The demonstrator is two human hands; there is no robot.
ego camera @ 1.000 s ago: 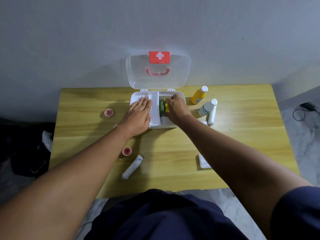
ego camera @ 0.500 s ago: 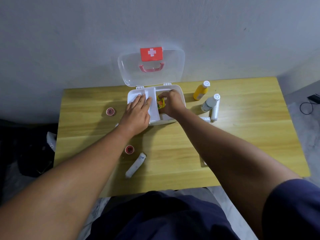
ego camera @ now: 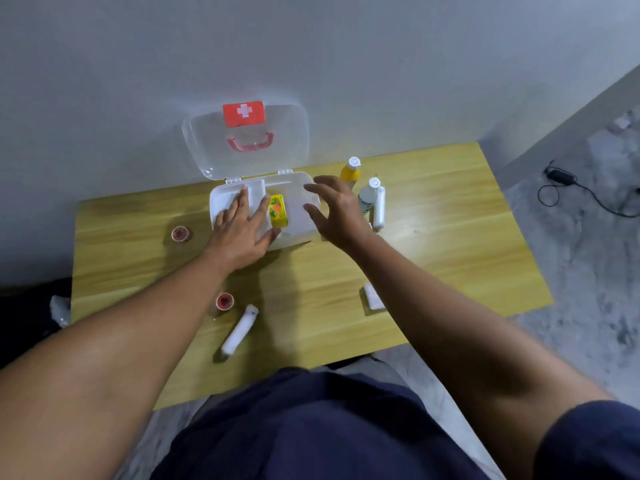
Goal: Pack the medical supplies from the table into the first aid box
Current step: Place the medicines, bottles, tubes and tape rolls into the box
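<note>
One yellow packet [ego camera: 277,213] lies in the first aid box [ego camera: 298,233]; bottles, tape rolls and bandage rolls remain outside it, both hands empty and spread.

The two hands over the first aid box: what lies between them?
In the head view, the yellow box lies inside the first aid box, between the left hand and the right hand.

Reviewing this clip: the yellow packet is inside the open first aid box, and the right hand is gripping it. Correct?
Not quite. The head view shows the yellow packet lying in the open first aid box, but the right hand is open and apart from it, holding nothing.
</note>
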